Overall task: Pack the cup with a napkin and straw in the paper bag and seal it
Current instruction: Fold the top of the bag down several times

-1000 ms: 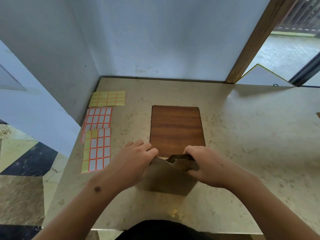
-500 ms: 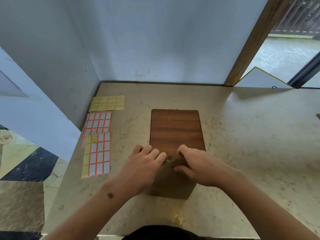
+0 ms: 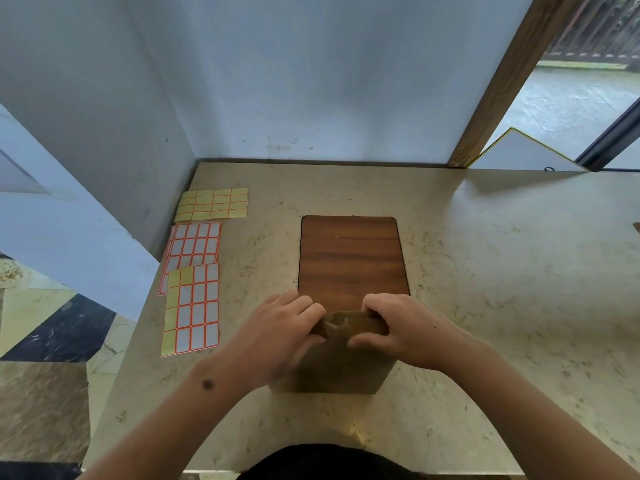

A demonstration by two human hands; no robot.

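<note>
Brown paper bag (image 3: 341,370) is standing upright on the counter (image 3: 485,271), near edge, centre, just in front of the wood board (image 3: 351,258). Bag top is folded over toward the near side, crumpled w/ a small notch showing in the fold.

Left hand (image 3: 277,336) is gripping the bag's top left corner, fingers curled over the fold, thumb tucked on the near side. Right hand (image 3: 405,329) is pinching the top right part of the fold, fingers (image 3: 375,303) hooked over the far side, thumb (image 3: 363,341) pressing on the near face. Both hands are touching the bag, close to each other, w/ only a short bit of fold showing between.

Cup, napkin, straw: can't see them; bag contents hidden.

Sticker sheets (image 3: 194,292) are lying flat along the counter's left edge, well apart from the bag: yellow one far, red-bordered ones nearer, overlapping.
</note>
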